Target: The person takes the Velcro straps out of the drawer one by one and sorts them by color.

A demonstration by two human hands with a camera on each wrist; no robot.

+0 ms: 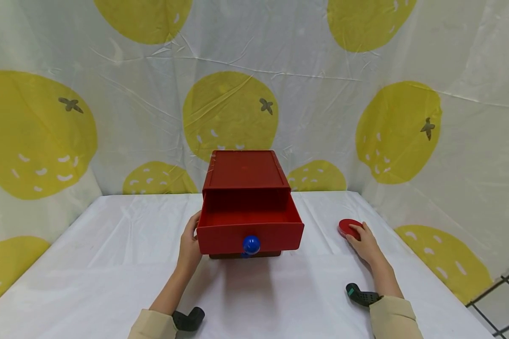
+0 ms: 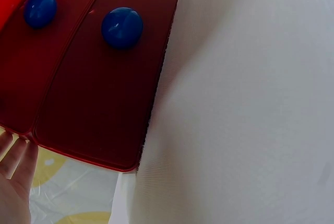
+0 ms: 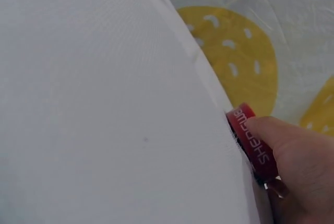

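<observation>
A red drawer cabinet (image 1: 246, 169) stands on the white-covered table, its upper drawer (image 1: 220, 240) pulled out toward me. A blue ball knob (image 1: 251, 245) is on that drawer's front, and the lower drawer's blue knob (image 2: 122, 27) shows in the left wrist view. My left hand (image 1: 190, 247) rests against the cabinet's left side, its visible fingers fairly straight. Right of the cabinet, a flat round red case (image 1: 348, 228) with white lettering is on the table. My right hand (image 1: 370, 246) holds it between thumb and fingers; some fingers are hidden in the right wrist view.
White cloth (image 1: 110, 263) covers the table. Behind and at both sides hangs a pale curtain (image 1: 314, 94) with yellow fruit prints. Dark straps with small devices (image 1: 360, 295) sit on both wrists. A dark grid (image 1: 504, 296) is at the lower right.
</observation>
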